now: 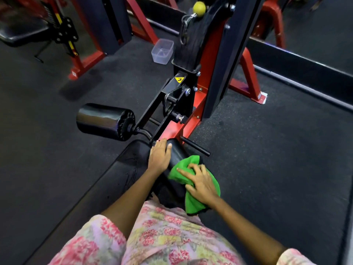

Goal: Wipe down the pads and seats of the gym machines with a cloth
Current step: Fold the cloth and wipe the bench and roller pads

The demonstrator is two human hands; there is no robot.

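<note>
A black roller pad (176, 155) lies in front of me on a red and black machine. My left hand (160, 154) rests on the pad's far end, fingers straight over it. My right hand (200, 181) presses a green cloth (183, 169) against the pad's right side, fingers spread on the cloth. A second black roller pad (103, 121) sticks out to the left, and the long black bench pad (107, 180) runs below it toward me.
A black handle bar (194, 146) juts out right of the pad. A clear plastic tub (162, 51) sits on the machine near its upright. Red frame legs (250, 73) stand on dark rubber flooring; another machine's seat (21, 34) is at far left.
</note>
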